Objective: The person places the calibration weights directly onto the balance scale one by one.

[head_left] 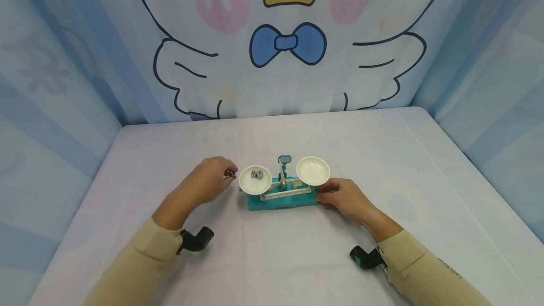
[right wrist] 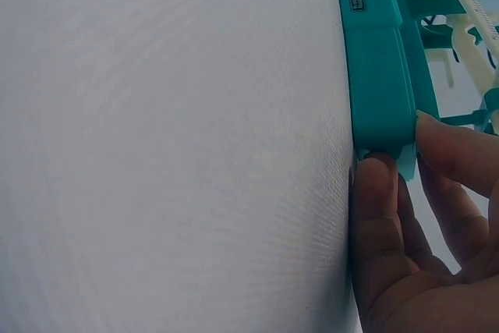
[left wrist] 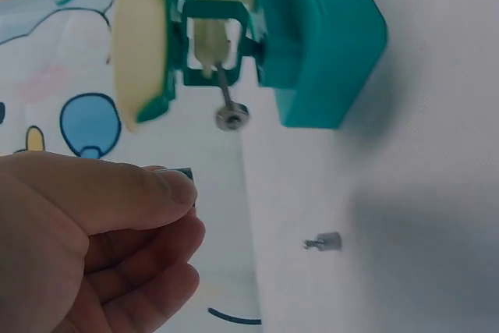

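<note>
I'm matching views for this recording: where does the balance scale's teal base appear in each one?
Head: teal base just below the picture's centre.
Left wrist: teal base at the top, right of centre, cut off by the top edge.
Right wrist: teal base in the upper right, also cut off at the top.
Shared landmark: the white tabletop, visible in all three.

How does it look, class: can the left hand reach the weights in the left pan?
Probably yes: the left hand is beside the open pan holding the weights, and nothing seems to block it, though the fingers pinch a small object.
</note>
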A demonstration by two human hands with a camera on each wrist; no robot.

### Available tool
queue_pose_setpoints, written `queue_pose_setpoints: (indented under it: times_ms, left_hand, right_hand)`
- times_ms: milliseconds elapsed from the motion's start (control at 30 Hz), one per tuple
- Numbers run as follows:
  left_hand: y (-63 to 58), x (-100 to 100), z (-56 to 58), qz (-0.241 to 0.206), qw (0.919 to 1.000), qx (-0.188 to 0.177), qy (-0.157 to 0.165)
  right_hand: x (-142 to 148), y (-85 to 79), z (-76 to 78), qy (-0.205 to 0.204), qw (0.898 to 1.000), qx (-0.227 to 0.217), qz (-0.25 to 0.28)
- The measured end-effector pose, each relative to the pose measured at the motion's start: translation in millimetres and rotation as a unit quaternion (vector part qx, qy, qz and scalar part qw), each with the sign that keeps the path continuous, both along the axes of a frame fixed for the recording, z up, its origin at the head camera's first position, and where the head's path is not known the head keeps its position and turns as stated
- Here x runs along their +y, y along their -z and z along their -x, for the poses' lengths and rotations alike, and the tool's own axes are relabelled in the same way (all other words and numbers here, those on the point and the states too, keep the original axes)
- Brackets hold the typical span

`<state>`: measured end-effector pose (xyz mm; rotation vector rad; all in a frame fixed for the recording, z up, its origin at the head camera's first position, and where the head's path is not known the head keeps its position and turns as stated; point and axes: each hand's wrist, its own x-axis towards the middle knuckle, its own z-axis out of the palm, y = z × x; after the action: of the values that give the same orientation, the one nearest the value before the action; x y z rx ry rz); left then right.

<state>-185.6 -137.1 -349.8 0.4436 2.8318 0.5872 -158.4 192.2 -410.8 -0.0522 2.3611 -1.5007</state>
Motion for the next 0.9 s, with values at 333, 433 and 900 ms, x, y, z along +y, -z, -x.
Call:
queue_pose_setpoints:
  times_ms: [333, 433, 900]
  left_hand:
    - [-14.2, 7.3, -14.2, -0.015, 0.9978, 0.056, 0.034]
    - [-18.0, 8.3, -17.5, -0.018, 0.9971, 0.063, 0.037]
    - [-19.6, 23.0, -23.1, -0.059, 0.9946, 0.065, 0.056]
  right_hand:
    - [-0.5, -0.2, -0.6, -0.001, 1.0, -0.001, 0.004]
    - [-0.4, 0.2, -0.5, -0.001, 1.0, -0.001, 0.005]
    - [-0.2, 3.4, 2.1, 0.004, 1.0, -0.005, 0.004]
